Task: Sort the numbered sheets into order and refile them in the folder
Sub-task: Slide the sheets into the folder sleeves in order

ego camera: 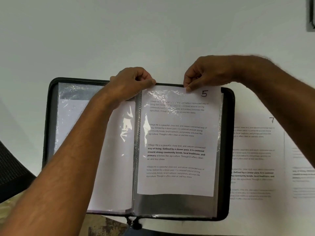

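Note:
A black zip folder (228, 150) lies open on the white table, its clear plastic sleeves on both sides. The sheet marked 5 (177, 142) sits partway inside the right-hand sleeve, its bottom edge well above the sleeve's bottom. My left hand (131, 82) pinches the top edge of that sleeve near the spine. At the sheet's top edge, left of the number, my right hand (202, 74) pinches the paper. The left page (112, 159) holds a sheet whose number is hidden by my left forearm.
A sheet marked 7 (255, 150) lies on the table right of the folder, partly under it, with another printed sheet (301, 176) beyond it. A dark mesh chair (12, 171) stands at the lower left. A dark object (311, 14) sits at the top right corner.

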Demonstrator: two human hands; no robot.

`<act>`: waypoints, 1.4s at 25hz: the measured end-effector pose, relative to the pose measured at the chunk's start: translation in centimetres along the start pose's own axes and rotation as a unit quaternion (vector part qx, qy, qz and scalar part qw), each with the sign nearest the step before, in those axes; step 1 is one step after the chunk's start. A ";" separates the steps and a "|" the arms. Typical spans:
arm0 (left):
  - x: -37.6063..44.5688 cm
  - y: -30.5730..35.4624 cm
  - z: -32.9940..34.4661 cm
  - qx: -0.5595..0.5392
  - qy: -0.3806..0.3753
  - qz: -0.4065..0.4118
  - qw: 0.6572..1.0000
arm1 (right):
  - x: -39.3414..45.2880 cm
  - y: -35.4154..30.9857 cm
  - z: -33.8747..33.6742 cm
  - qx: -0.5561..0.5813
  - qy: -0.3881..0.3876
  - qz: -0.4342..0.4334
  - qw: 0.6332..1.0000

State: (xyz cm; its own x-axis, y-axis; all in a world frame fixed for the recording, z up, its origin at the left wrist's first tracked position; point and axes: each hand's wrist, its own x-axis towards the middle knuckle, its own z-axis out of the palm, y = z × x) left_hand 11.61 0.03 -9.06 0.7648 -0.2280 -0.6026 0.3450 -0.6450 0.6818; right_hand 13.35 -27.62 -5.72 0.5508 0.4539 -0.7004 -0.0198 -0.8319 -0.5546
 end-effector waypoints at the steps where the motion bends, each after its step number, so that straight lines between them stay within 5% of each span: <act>1: 0.0 0.0 0.0 -0.002 0.001 0.002 1.000 | 0.2 -0.3 0.0 -0.011 -0.014 0.003 1.000; 17: 0.7 -1.3 0.7 0.001 0.031 0.013 0.999 | 0.9 -4.1 2.8 -0.181 -0.101 0.057 0.977; 22: 0.8 -1.2 0.7 0.020 0.044 0.034 0.998 | 0.1 -4.1 2.4 -0.166 -0.087 0.056 0.981; 27: -0.1 -1.5 2.9 0.149 0.159 0.123 0.968 | -3.0 -1.5 1.5 -0.040 -0.050 0.095 0.993; 31: -1.0 -2.6 3.6 0.200 0.186 0.164 0.948 | -5.8 0.6 3.4 0.024 0.102 0.009 0.994; 35: -3.0 -3.7 5.1 0.233 0.205 0.189 0.932 | -6.9 1.1 7.8 0.218 0.316 -0.010 0.923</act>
State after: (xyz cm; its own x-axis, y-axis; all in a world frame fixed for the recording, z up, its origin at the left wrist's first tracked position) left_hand 5.29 -0.61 -11.89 0.9601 -0.2673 -0.0821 -0.1921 -0.8439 0.5008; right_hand 2.99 -29.18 -5.04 0.9285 0.0766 -0.3632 -0.2631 -0.5546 -0.7894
